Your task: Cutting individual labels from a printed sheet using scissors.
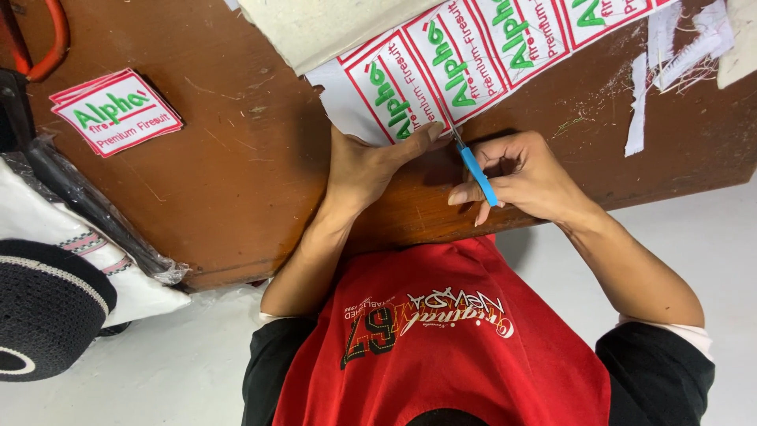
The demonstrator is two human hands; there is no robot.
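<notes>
head view, looking down on a brown wooden table (236, 158). left hand (367, 166) flat, pressing the strip of white embroidered patches (465, 55) near the table's front edge. right hand (524, 173) clenched around blue-handled scissors (475, 172), blades touching the strip's edge. cut patches stacked (116, 110) well apart, far left. white fabric scraps (670, 55) at upper right.

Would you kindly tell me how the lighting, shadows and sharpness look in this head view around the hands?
In the head view, light is soft and even; the right hand with the blue-handled cutter casts a dark shadow on the brown table. The left hand on the sheet of patches is sharp; no glare; the white scraps look slightly soft.
</notes>
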